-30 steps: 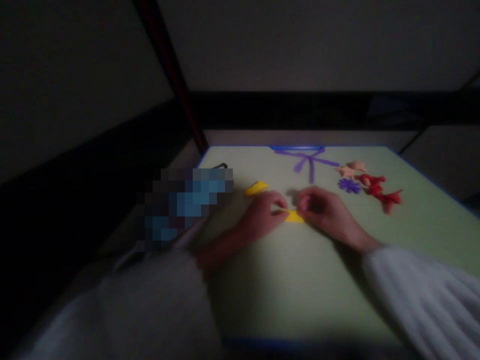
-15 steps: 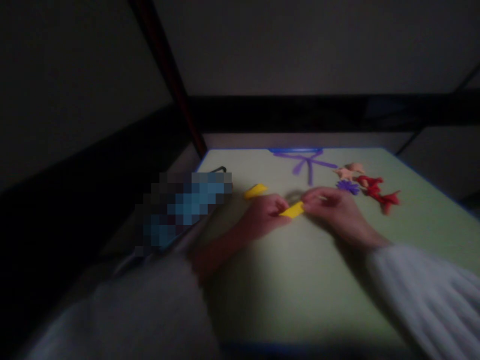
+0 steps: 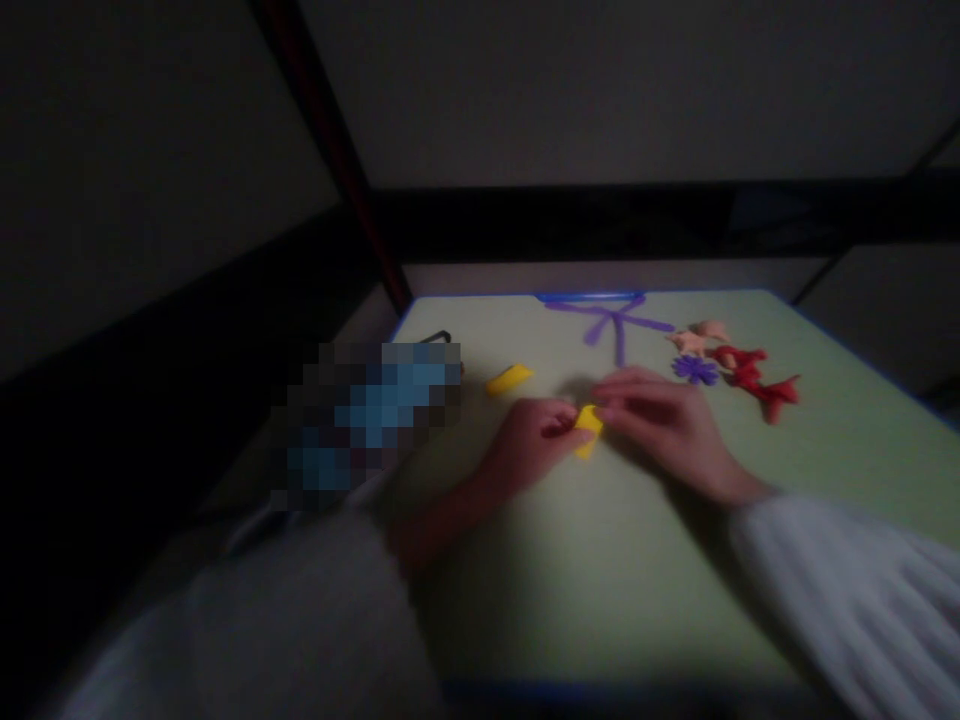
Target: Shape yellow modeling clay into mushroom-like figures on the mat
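A small flat yellow piece (image 3: 587, 432), perhaps paper or clay, is pinched over the middle of the table. My left hand (image 3: 525, 440) grips it from the left, thumb lying across its front. From the right, my right hand (image 3: 667, 425) has thumb and fingers closed at the piece's upper edge, which looks bent or folded there. The dim, blurred picture hides exactly how the fingertips meet it. Beyond my left hand lies a second yellow piece (image 3: 510, 379) on the tabletop.
Purple strips (image 3: 619, 335) lie at the back of the pale, blue-edged table (image 3: 630, 580). To the right sit a purple flower shape (image 3: 695, 370), peach shapes (image 3: 691, 343) and red pieces (image 3: 746, 376). A blurred-out blue object (image 3: 390, 400) is at the left edge.
The yellow piece has turned from lying slantwise between my hands to more upright. My right hand's fingers have shifted slightly left, onto its top edge.
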A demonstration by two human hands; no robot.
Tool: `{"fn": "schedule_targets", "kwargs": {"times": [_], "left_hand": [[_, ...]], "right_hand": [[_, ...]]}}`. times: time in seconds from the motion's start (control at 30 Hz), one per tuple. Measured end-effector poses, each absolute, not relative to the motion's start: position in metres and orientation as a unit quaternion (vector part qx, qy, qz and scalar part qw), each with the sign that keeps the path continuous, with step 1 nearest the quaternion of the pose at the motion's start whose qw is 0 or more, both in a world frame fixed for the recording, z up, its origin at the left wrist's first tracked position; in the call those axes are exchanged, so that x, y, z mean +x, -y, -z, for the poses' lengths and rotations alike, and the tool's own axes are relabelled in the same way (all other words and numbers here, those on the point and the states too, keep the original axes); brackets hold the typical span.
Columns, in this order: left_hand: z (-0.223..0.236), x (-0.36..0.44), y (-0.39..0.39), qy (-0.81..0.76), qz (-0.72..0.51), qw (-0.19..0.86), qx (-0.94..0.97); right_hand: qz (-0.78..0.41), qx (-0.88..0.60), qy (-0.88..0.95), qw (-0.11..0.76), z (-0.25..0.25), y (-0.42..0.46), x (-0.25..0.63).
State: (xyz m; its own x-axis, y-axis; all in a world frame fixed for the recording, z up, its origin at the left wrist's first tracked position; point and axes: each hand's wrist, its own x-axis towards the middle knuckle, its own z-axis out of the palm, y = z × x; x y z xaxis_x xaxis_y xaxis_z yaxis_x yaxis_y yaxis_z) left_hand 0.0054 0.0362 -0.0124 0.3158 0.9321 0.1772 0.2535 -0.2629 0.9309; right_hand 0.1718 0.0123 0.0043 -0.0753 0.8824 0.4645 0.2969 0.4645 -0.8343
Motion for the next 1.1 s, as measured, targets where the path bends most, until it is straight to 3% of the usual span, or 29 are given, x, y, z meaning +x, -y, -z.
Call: {"fn": "schedule_targets", "kwargs": {"times": [0.1,0.67,1.1], "left_hand": [[0.0119,0.0050,-0.0364,-0.403,-0.334,0.464,0.715],[0.0137,0.0051,-0.0359,-0.416,-0.325,0.464,0.711],[0.0100,0.0129,-0.0307,-0.411,-0.383,0.513,0.649]], "right_hand": [[-0.276,-0.421,0.691,0.519,-0.0045,-0.0106,0.1709],[-0.297,-0.424,0.691,0.505,0.0019,-0.0118,0.1689],[-0.322,-0.447,0.671,0.496,0.0015,-0.0141,0.1630]]}}
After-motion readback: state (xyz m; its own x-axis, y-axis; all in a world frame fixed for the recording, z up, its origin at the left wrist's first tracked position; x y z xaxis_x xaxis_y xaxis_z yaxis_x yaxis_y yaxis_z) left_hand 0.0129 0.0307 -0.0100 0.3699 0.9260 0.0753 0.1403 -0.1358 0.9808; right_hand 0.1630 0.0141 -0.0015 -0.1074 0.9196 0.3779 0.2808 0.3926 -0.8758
